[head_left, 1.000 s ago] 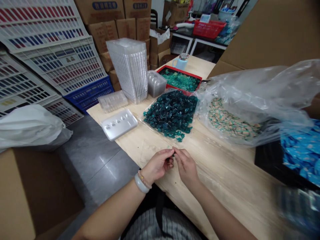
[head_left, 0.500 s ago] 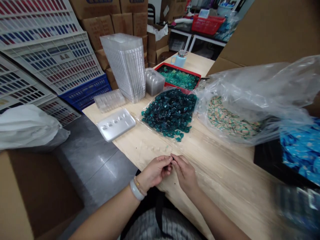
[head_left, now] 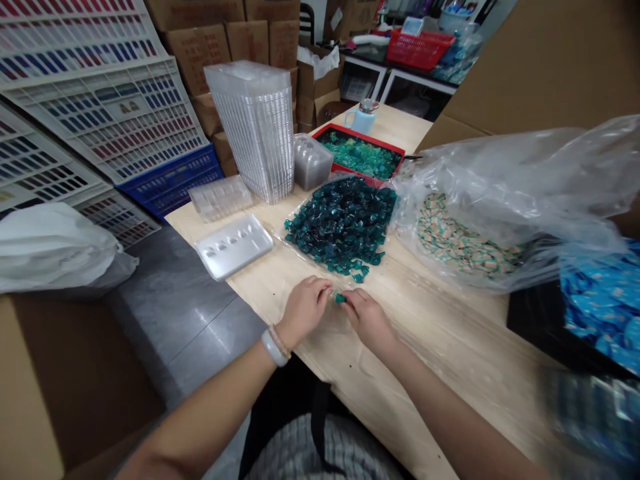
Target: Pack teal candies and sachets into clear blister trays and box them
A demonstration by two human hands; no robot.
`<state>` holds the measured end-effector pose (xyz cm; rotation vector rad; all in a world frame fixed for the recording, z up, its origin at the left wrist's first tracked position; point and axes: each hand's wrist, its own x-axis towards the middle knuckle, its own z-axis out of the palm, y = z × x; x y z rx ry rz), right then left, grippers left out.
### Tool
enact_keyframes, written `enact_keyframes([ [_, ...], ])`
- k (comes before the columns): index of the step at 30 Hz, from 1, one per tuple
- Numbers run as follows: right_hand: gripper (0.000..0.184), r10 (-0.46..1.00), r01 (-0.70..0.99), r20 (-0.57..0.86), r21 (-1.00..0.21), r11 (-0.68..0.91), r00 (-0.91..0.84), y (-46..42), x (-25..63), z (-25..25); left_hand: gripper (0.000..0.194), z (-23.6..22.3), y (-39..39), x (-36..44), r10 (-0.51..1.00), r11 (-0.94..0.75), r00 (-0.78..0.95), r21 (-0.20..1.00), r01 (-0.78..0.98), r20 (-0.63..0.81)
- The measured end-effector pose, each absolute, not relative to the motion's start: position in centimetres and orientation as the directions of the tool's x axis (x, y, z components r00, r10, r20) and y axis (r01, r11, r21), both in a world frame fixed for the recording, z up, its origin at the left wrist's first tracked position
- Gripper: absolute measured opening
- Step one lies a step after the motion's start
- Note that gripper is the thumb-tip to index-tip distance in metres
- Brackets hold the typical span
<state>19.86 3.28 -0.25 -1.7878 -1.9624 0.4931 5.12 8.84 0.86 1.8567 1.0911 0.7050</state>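
Observation:
My right hand (head_left: 369,319) is closed in a pinch on a small teal translucent piece (head_left: 340,298), just above the table. Beside it, my left hand (head_left: 306,308) is turned back-up with its fingers pressed together; whatever they hold, if anything, is hidden. Just beyond both hands lies a heap of dark teal translucent pieces (head_left: 345,223) on clear plastic, with a few loose ones at its near edge. To the left, a pale moulded tray (head_left: 234,248) with a row of small hollows rests at the table edge.
A tall stack of clear plastic trays (head_left: 253,133) stands at the back left. Behind the heap are a red-rimmed tray (head_left: 363,152) of lighter green pieces and a blue mug (head_left: 363,119). At right, a clear bag (head_left: 460,233) holds small patterned pieces beside blue packets (head_left: 600,293).
Both hands have moved a little away from me, toward the heap. They have come slightly apart, the left has turned back-up, and the teal piece now shows at my right fingertips.

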Motion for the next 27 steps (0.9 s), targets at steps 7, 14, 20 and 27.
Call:
enact_keyframes([
  [7, 0.022, 0.998, 0.954, -0.018, -0.297, 0.050, -0.058, 4.3, 18.9, -0.6, 0.019, -0.2, 11.9, 6.6, 0.759, -0.396, 0.651, 0.768, 0.503, -0.035],
  [14, 0.027, 0.997, 0.876, 0.050, -0.478, 0.069, -0.051, 3.2, 19.1, -1.0, 0.017, 0.7, 12.4, 7.8, 0.766, -0.368, 0.634, 0.734, 0.571, -0.109],
  [20, 0.030, 0.965, 0.772, 0.255, -0.626, 0.111, 0.068, 3.8, 19.9, 1.8, 0.011, 3.2, 13.2, 7.4, 0.713, -0.023, 0.675, 0.955, 0.295, -0.191],
  [27, 0.023, 0.914, 0.800, 0.392, -0.578, 0.160, 0.101, 9.4, 21.9, 6.4, 0.021, 6.1, 13.9, 7.7, 0.608, 0.713, 0.672, 0.662, -0.230, -0.422],
])
